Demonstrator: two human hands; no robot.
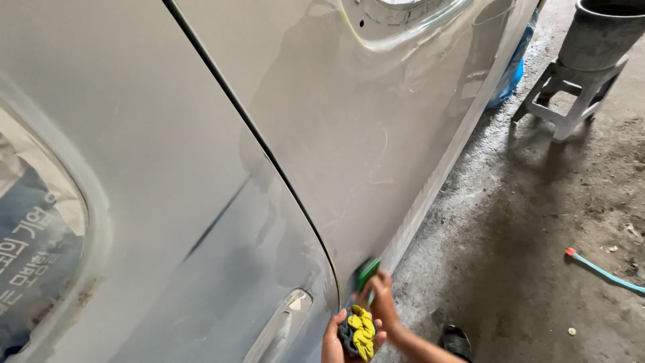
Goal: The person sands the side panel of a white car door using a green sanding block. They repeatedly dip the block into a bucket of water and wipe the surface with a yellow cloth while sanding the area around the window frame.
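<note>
Pressing a stiff, light green block (367, 272) edge-on to the car panel (349, 134), right hand (383, 299) pinching it; left hand (334, 339) clutching a soft yellow rag (361, 333).

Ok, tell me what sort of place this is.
Most likely a car body repair or paint shop. A dull, sanded grey car body panel fills the view, its window masked with paper. The right hand presses a green sanding block to it, above a rough, dusty concrete floor.
</note>
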